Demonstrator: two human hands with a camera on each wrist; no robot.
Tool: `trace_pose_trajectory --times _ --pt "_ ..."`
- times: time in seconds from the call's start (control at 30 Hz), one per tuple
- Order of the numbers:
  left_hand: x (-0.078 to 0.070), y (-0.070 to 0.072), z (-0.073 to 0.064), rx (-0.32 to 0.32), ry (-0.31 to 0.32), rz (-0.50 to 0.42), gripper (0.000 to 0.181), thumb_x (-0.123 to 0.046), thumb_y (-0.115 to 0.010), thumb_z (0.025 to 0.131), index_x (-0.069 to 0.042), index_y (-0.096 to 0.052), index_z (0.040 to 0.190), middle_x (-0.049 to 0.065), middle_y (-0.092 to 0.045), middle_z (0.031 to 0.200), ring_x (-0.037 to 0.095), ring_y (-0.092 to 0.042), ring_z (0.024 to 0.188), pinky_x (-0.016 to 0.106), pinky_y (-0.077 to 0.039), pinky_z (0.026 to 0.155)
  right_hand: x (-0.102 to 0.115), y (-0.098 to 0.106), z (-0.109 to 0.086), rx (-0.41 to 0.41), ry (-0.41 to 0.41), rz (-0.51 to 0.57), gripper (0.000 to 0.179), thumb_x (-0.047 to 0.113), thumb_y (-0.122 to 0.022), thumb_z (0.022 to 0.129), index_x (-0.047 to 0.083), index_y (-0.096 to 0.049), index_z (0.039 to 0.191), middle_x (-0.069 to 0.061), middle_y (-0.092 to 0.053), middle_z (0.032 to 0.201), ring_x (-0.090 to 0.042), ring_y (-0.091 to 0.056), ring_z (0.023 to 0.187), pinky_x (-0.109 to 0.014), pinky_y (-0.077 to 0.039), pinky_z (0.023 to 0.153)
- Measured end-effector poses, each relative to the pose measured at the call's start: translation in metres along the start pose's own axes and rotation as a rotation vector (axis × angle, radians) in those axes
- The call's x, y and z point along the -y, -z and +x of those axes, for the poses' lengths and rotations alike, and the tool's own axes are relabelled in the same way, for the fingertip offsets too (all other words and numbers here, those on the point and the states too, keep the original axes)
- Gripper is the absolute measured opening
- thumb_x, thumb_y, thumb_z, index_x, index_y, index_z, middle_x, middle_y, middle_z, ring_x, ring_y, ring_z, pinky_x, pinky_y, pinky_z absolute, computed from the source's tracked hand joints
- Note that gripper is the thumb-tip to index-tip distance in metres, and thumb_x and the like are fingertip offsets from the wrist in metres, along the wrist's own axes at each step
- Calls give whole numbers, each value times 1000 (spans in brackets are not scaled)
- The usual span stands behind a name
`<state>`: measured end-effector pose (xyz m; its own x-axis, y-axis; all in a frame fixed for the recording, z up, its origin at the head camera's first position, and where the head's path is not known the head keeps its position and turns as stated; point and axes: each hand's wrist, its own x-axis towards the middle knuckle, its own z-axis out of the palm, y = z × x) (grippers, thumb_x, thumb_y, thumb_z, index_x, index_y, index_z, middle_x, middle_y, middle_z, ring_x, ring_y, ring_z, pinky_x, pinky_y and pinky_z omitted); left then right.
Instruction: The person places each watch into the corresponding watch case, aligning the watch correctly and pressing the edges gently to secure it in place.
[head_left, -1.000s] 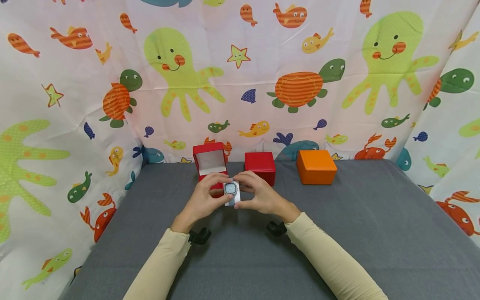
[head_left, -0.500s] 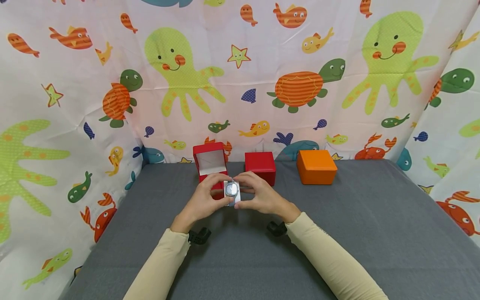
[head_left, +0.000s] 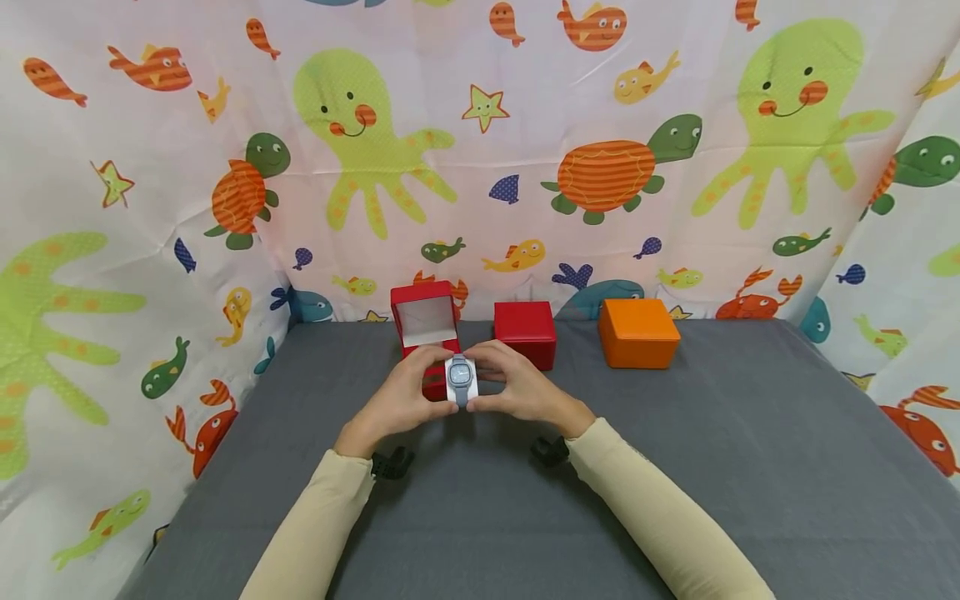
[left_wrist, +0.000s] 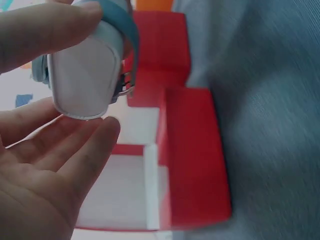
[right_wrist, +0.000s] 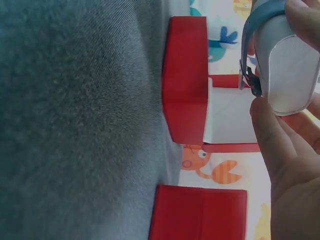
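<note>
A watch [head_left: 461, 374] with a square face and a grey-blue strap is wrapped round a white cushion. My left hand [head_left: 397, 402] holds the cushion by its left side, thumb low and fingers at the top. On the opposite side, my right hand [head_left: 527, 388] grips it the same way. Both wrist views show a flat end of the white cushion [left_wrist: 82, 80] and the strap's metal buckle [right_wrist: 252, 82]. Just behind the hands stands an open red box [head_left: 426, 321], its lid raised and its lining white. The hands cover much of its lower part.
A closed red box [head_left: 525, 332] stands right of the open one, and a closed orange box [head_left: 639, 333] further right. All are at the back of the grey cloth-covered table [head_left: 480, 517], before a printed curtain [head_left: 517, 125].
The watch has tilted, and the glare has left its face. My left thumb has slid down from the watch to the cushion's lower edge. The head view has shifted slightly.
</note>
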<state>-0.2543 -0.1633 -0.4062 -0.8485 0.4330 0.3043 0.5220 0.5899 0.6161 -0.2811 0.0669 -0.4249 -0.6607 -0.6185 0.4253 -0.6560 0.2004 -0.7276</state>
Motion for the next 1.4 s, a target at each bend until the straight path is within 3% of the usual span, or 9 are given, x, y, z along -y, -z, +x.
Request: trace_pose_trajectory --times 0.33,0.6,0.77,1.17,1.4 --pt "31 12 12 -15 74 48 70 -22 -82 74 -13 -49 135 6 -48 132 30 -46 119 50 -46 95 -8 -6 38 64 -93 -37 69 19 -79 78 10 -46 139 -4 -47 133 -22 -50 119 -48 -45 96" --pt "55 15 23 13 177 14 74 -21 -82 74 -11 -45 138 8 -47 133 30 -47 118 47 -48 94 -26 -13 61 116 -162 -193 72 30 -77 80 17 -43 141 -1 -46 135 -17 -45 121 -38 -49 93" --pt "61 15 27 23 194 6 74 -21 -81 75 -9 -44 139 10 -47 133 29 -48 116 46 -48 94 -27 -14 69 142 -210 -272 72 33 -76 80 18 -43 142 0 -46 137 -14 -43 121 -34 -46 97" --pt "67 15 30 39 208 9 71 -16 -80 75 -7 -46 137 11 -48 131 29 -49 114 45 -47 95 -29 -18 76 171 -252 -268 71 32 -77 80 19 -44 141 1 -50 135 -16 -46 119 -34 -46 97" --pt "69 15 33 70 279 -24 72 -16 -80 74 -8 -46 137 10 -48 132 28 -49 114 44 -48 94 -32 -20 77 173 -285 -277 70 33 -78 78 19 -46 139 2 -52 130 -14 -47 114 -32 -48 93"
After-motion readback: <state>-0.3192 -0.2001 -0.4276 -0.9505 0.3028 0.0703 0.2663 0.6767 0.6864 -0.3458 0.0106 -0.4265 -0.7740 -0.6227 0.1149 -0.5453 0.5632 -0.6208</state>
